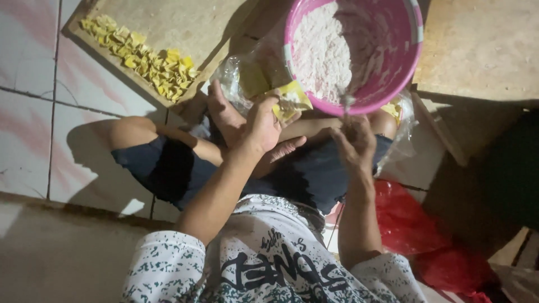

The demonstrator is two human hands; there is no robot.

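Note:
My left hand (pixel 261 124) is shut on a square yellow dough wrapper (pixel 292 101), held flat just below the rim of a pink bowl (pixel 405 67). White filling (pixel 320 50) lies heaped inside the bowl. My right hand (pixel 353 143) grips a thin utensil (pixel 346 105) whose tip reaches the bowl's near rim. Both hands hover over my crossed legs, close together.
A wooden board (pixel 168 22) at the back left carries a row of several folded yellow dumplings (pixel 147 62). A clear plastic bag (pixel 242 78) of yellow wrappers lies beside the bowl. A second board (pixel 477 45) sits at the right, a red plastic bag (pixel 404 219) by my right side. The floor is tiled (pixel 33 112).

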